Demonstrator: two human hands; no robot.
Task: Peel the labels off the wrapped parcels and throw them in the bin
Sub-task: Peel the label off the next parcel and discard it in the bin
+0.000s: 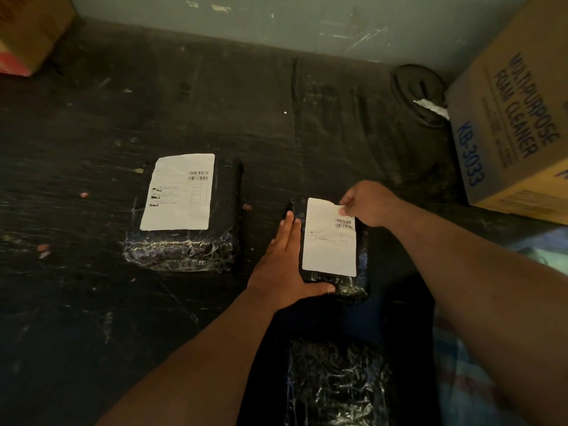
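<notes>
Left hand [287, 265] lies flat and spread along the left side of the small wrapped parcel [333, 282], thumb hooked under its near edge, pinning it to the dark floor [92, 302]. Right hand [368, 204] pinches the far right corner of that parcel's white label [329, 244]. A bigger labelled parcel [184, 241] sits left of it, the black bin [421, 96] beyond it, against the wall.

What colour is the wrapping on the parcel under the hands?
Shiny black plastic wrap on the parcel, with a white label on top; the head view shows it.
</notes>
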